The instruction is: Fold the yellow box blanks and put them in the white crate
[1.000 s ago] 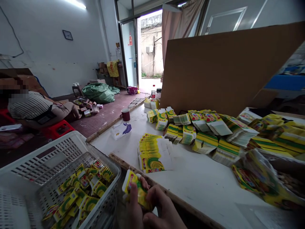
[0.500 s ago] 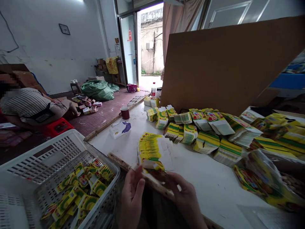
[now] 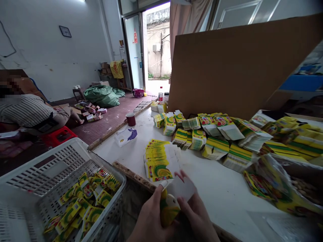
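Note:
A small yellow printed carton (image 3: 169, 207) with white inner card flaps is between my hands at the table's near edge. My left hand (image 3: 148, 216) grips its left side, the thumb or a finger near the top. My right hand (image 3: 198, 213) holds the white flap side, with fingers behind the card and the thumb in front. Just beyond lies a fanned stack of flat yellow cartons (image 3: 157, 156) on the white table (image 3: 217, 188). To my left, a white plastic basket (image 3: 75, 148) contains several folded yellow cartons (image 3: 83, 198).
Bundles of flat cartons (image 3: 214, 146) line the table before a large cardboard sheet (image 3: 239, 67). At right stands an open bag (image 3: 280, 188) with small pale pieces. A mug (image 3: 130, 119) and tissue pack (image 3: 126, 137) sit at left. A person (image 3: 30, 111) sits beyond the basket.
My hands have come together around a carton, which now shows its yellow side and white flaps. The left hand moved right and closed. The view shifted slightly.

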The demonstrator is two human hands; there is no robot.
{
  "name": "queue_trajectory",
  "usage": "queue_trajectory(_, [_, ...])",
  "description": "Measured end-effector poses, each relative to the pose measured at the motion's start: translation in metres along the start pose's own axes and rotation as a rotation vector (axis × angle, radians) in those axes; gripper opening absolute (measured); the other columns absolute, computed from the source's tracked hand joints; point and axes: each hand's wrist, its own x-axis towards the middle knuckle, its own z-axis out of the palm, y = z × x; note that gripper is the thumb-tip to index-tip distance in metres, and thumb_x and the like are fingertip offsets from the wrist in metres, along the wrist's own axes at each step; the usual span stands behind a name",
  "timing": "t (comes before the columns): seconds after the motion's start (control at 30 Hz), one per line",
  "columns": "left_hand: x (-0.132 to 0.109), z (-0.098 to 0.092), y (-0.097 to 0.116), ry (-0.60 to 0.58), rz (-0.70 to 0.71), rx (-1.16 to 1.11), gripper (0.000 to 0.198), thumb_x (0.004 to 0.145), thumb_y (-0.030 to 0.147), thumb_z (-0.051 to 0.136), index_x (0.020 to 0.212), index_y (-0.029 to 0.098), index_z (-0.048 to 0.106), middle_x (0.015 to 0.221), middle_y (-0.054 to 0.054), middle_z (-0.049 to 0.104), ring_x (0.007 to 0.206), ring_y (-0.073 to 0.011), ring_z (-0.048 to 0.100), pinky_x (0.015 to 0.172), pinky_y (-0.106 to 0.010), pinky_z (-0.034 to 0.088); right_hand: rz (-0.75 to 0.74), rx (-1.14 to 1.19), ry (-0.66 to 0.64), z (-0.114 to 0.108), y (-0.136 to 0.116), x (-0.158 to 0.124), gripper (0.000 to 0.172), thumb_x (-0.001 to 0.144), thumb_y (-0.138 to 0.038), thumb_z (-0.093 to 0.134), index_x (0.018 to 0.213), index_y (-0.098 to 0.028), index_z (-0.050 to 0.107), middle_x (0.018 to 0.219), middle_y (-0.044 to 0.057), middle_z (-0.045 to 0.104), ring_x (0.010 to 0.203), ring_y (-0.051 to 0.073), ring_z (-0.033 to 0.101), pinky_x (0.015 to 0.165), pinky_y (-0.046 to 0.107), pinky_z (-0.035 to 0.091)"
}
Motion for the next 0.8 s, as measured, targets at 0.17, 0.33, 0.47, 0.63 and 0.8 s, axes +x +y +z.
queue_trajectory(0.17, [-0.002,0.014,0.004,0.059,0.211,0.023,0.063,0.065,0.011,0.064,0.123,0.023,0.043,0.115,-0.010,0.063,0.103,-0.0287,0.063,0.085,-0.036,0.051,0.334,0.421,-0.227,0.008,0.001,0.001,0.057,0.080,-0.052,0.063,0.130,-0.026,0.054,0.127,0.011,0.063,0.116,0.030,0.059,0.102,0.047,0.043])
queue_trajectory(0.33, [0.000,0.007,0.006,-0.014,0.231,0.145,0.073,0.063,0.008,0.062,0.128,0.025,0.032,0.122,-0.010,0.054,0.108,-0.0265,0.060,0.089,-0.038,0.051,0.211,0.226,-0.170,0.005,-0.002,0.000,0.064,0.083,-0.062,0.053,0.136,-0.027,0.049,0.131,0.010,0.060,0.129,0.029,0.048,0.109,0.046,0.035])
queue_trajectory(0.47, [-0.002,0.006,-0.008,-0.093,0.121,0.067,0.056,0.076,0.017,0.055,0.125,0.027,0.031,0.116,-0.008,0.060,0.101,-0.0238,0.064,0.083,-0.036,0.055,-0.056,0.011,-0.274,0.008,-0.010,-0.008,0.063,0.089,-0.052,0.050,0.146,-0.030,0.032,0.147,0.007,0.045,0.137,0.026,0.038,0.114,0.044,0.027])
queue_trajectory(0.63, [-0.001,0.022,-0.039,0.032,0.075,0.132,0.056,0.076,0.029,0.055,0.126,0.022,0.032,0.120,-0.015,0.058,0.107,-0.0314,0.062,0.085,-0.043,0.055,-0.263,-0.360,-0.283,0.014,-0.011,-0.005,0.044,0.085,-0.013,0.053,0.127,-0.025,0.060,0.143,0.009,0.048,0.128,0.021,0.050,0.106,0.032,0.040])
queue_trajectory(0.8, [0.006,0.008,-0.054,0.191,0.011,0.344,0.066,0.072,0.044,0.061,0.126,0.017,0.035,0.116,-0.017,0.062,0.100,-0.0328,0.065,0.082,-0.048,0.055,-0.233,-0.396,-0.210,0.005,-0.005,0.002,0.048,0.085,-0.012,0.056,0.132,-0.020,0.055,0.141,0.012,0.050,0.130,0.021,0.047,0.108,0.033,0.039])
